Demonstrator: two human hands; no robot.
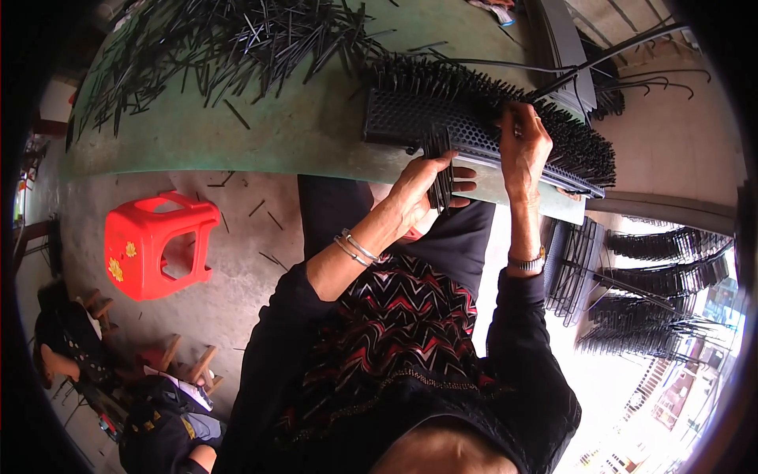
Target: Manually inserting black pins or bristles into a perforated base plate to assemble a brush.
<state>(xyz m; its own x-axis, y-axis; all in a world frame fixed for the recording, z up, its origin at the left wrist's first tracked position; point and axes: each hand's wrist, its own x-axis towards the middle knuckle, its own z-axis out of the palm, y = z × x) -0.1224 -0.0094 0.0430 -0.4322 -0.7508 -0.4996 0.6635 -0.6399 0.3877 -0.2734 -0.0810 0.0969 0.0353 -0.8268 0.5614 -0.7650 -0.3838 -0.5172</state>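
Note:
My left hand (417, 183) is wrapped round a bundle of thin black strips (438, 150), which stand up past the thumb just in front of the table edge. Beside it lies a long black rack (395, 117) with rows of round holes. Many short black strips (442, 77) stand packed along its far side. Over the rack's right half, my right hand (525, 150) has its fingers pinched together among the holes and strips. Whatever sits between those fingertips is hidden.
A heap of loose black strips (253, 47) covers the far left of the green table (189, 146). A red plastic stool (134, 249) stands on the floor at left. Bundled black racks (671, 268) lie at right. Other people (162, 426) sit lower left.

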